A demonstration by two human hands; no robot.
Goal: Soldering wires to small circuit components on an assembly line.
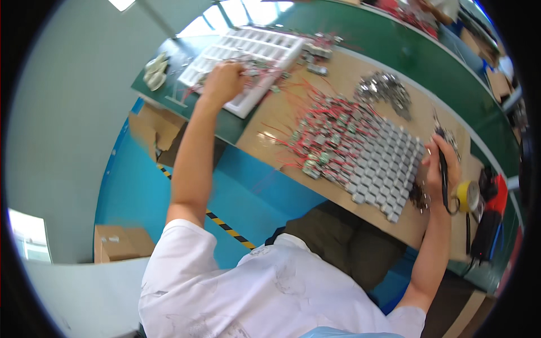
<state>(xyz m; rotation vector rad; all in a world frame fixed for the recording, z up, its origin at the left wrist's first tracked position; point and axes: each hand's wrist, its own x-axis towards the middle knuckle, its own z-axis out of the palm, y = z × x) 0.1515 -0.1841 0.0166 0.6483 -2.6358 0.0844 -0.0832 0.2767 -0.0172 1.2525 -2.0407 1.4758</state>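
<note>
My left hand [224,83] reaches over a white foam tray [243,106], its fingers curled down among small wired parts [259,70]; what they pinch is hidden and blurred. In my right hand [442,160] is a soldering iron [443,169], black-handled, its thin tip pointing up and away. Between the hands, a block of grey cells [389,163] lies in tight rows on a brown board [270,132]. Small circuit boards with red wires [329,132] cover the left part of that block. My right hand is just beyond the block's right edge.
A heap of shiny metal pieces [383,90] lies behind the cells. At the right are a yellow tape roll [468,195] and a red-and-black tool [491,219]. White gloves [156,71] rest at the far left. A cardboard box [158,132] stands below the table edge. Another person [442,11] works opposite.
</note>
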